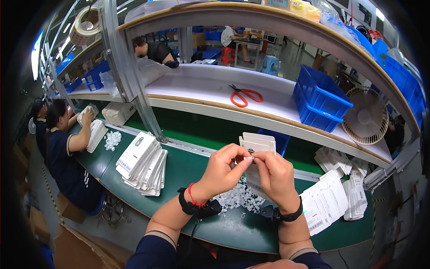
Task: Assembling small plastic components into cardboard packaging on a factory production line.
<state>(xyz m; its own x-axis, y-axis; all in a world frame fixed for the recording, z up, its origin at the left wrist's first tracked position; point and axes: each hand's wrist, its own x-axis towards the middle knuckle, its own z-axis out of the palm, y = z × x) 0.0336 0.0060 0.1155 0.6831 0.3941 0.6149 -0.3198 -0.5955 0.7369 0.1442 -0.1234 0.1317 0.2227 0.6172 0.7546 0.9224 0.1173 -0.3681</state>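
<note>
two blue bins (321, 101) stacked; hands (222, 169) pinch white piece (251, 158)

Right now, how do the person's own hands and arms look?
The left hand and right hand are bare. Navy sleeves end in beige-edged cuffs. Both wear a black strap with a black block; the left also has a red bracelet, with a thin dark cable nearby.
</note>
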